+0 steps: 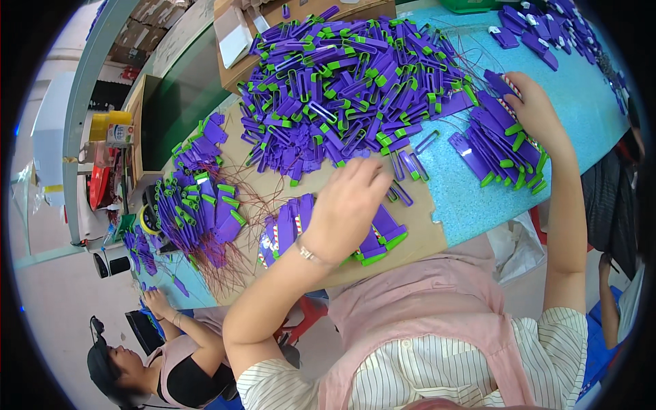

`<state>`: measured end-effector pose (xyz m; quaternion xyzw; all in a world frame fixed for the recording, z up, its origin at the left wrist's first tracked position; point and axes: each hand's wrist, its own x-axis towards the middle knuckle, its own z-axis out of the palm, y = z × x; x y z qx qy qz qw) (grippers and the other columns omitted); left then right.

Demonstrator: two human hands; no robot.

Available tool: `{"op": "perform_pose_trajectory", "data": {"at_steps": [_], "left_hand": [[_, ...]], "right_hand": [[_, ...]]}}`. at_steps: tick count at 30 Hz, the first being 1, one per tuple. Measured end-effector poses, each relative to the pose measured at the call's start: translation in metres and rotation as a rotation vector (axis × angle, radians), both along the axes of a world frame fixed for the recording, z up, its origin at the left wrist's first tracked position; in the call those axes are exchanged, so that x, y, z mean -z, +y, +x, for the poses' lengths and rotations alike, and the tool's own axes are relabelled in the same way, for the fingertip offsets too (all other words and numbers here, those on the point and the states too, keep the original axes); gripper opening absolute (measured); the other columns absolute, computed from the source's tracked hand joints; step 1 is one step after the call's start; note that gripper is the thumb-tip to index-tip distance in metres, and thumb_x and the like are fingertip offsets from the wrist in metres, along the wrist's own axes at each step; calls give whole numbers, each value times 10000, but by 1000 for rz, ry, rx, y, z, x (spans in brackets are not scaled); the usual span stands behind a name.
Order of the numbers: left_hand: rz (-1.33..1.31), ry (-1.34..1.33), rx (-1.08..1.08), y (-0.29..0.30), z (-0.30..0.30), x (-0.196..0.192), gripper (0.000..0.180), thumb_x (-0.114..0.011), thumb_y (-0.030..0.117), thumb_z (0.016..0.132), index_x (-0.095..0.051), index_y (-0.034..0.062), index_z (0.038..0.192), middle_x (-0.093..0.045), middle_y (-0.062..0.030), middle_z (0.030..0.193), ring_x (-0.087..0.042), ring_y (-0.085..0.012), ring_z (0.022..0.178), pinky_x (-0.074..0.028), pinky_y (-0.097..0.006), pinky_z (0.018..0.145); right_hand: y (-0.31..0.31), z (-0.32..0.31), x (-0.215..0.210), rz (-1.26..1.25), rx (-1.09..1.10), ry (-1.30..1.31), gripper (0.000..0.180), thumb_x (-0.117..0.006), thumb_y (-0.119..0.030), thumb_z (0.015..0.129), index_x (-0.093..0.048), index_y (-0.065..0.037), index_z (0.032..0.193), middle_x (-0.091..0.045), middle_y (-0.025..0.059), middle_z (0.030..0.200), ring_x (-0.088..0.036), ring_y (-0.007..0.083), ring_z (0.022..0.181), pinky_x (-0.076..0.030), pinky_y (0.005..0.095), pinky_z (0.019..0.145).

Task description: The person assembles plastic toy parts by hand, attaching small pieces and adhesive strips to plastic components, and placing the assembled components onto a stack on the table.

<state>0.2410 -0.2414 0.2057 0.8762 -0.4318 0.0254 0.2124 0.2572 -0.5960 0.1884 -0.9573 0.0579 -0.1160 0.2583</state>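
Note:
My left hand (347, 208) reaches over the near edge of a large heap of purple loop-shaped plastic pieces with green ends (348, 82). Its fingers are bent and drawn together; whatever they grip is hidden. Loose purple loops (412, 166) lie just right of it. Beneath that wrist is a row of flat purple pieces with green tips and red-and-white striped strips (285, 229), partly covered by the hand. At the right, my right hand (536, 109) is closed on a flat purple piece with a striped edge (502, 83), at the top of a fanned stack of purple-and-green pieces (502, 140).
More purple-and-green pieces with thin red wires (198, 205) lie at left. Purple parts with white bits (540, 34) spread at the far right. A cardboard box (236, 65) stands behind the heap. At lower left, another person's hands (158, 304) work at the table's edge.

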Motion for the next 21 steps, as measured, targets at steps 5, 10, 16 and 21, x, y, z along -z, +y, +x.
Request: {"op": "perform_pose_trajectory", "data": {"at_steps": [5,10,16,21], "left_hand": [[231,-126,-15,0,10,10,143,-569,82,751,-574,59,892,-554,-81,931,-552,-237,916,-466,-362,786],[-426,528,-336,8,-2,-3,315,-641,-48,837,-524,8,1125,-611,-81,854,-602,-192,733,-494,-297,661],[-805,1016,-325,6,-37,-15,431,-570,-37,922,-441,14,1330,-577,-55,916,-579,-99,769,-499,-227,687],[-867,998,-403,2,-45,-18,459,-582,-33,915,-437,3,1349,-573,-50,911,-586,-98,751,-496,-224,675]], "right_hand": [[67,-49,-21,991,-200,99,194,-538,-160,973,-534,-26,1113,-629,73,885,-625,130,693,-495,267,585],[135,-90,-14,1478,-327,416,236,-517,-226,994,-567,4,991,-647,92,802,-631,161,604,-510,275,540],[170,-93,6,1611,-396,479,287,-508,-255,994,-579,23,1009,-650,118,805,-632,181,592,-522,291,504],[168,-93,-2,1681,-370,451,275,-478,-248,1013,-573,10,1000,-641,90,817,-625,158,624,-516,281,557]]}}
